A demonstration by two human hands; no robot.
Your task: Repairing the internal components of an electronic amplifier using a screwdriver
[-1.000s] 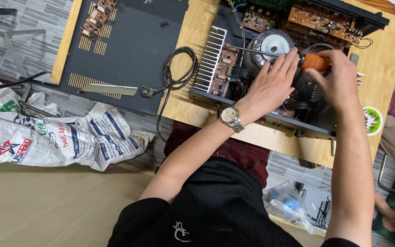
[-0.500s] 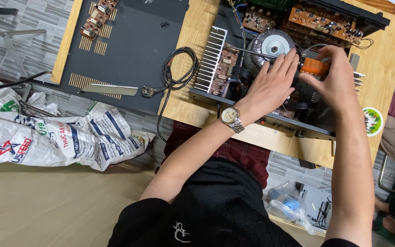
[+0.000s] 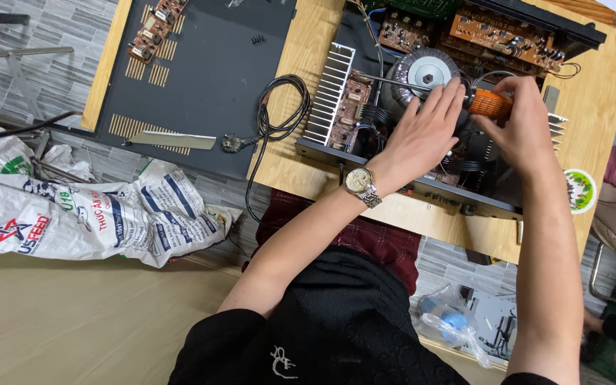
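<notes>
The right hand (image 3: 518, 125) grips an orange-handled screwdriver (image 3: 490, 103) over the open amplifier (image 3: 429, 121) on the table (image 3: 308, 50); the left hand (image 3: 422, 132) lies open, steadying the shaft. A slip could gouge a board or nick wiring. I count one screwdriver, one ring transformer (image 3: 428, 70) and two finned heatsinks.

We see grey tiled floor (image 3: 51, 43) across the upper left of the frame, a pale wooden table (image 3: 607, 93) at upper right, and a printed white woven sack (image 3: 94, 207) at left (crumpled, lying flat) under even light.
</notes>
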